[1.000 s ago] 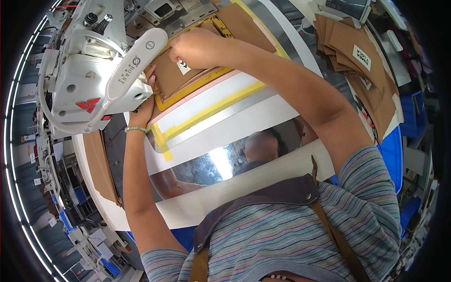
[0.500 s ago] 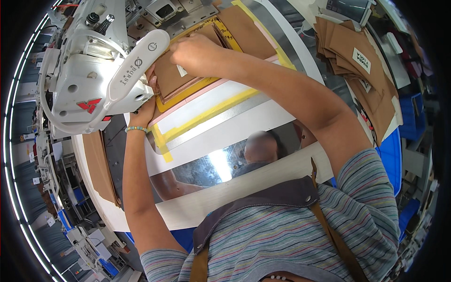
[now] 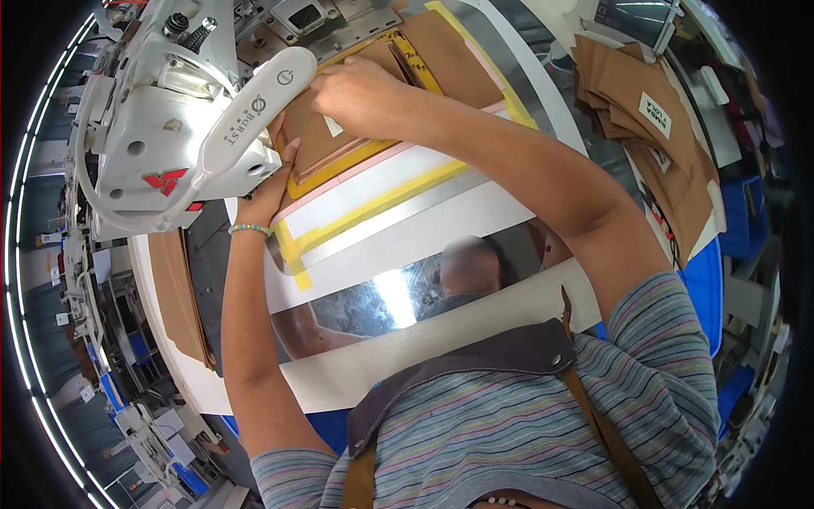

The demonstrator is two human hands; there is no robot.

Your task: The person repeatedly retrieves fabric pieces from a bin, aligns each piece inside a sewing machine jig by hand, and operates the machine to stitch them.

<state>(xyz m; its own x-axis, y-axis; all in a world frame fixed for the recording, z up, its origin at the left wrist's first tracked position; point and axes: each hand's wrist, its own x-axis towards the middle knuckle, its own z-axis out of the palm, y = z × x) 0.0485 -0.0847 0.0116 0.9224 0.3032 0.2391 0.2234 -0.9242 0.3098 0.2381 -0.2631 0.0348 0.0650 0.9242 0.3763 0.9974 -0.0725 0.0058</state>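
A brown sheet panel (image 3: 318,136) with a small white label lies inside a yellow-edged frame (image 3: 343,167) under the sewing machine's arm. My right hand (image 3: 360,95) rests on the panel's upper part, its fingers curled and pressed together. The fingertips are tucked out of sight, so what they may pinch does not show. At the frame's left edge is my left hand (image 3: 270,191), wearing a beaded bracelet. Its visible fingers reach forward and lie apart along the panel's edge; the machine head and lamp cover part of this hand.
A white sewing machine (image 3: 140,157) with a lamp (image 3: 254,110) stands close on the left. Yellow tape (image 3: 373,212) borders the white work surface, and a shiny metal plate (image 3: 373,297) lies nearer me. Stacks of brown pieces sit at the right (image 3: 632,93) and left (image 3: 180,297).
The fingers of my left hand have shifted slightly up along the panel's edge. My right hand stays almost in place on the panel. The whole view has moved a little.
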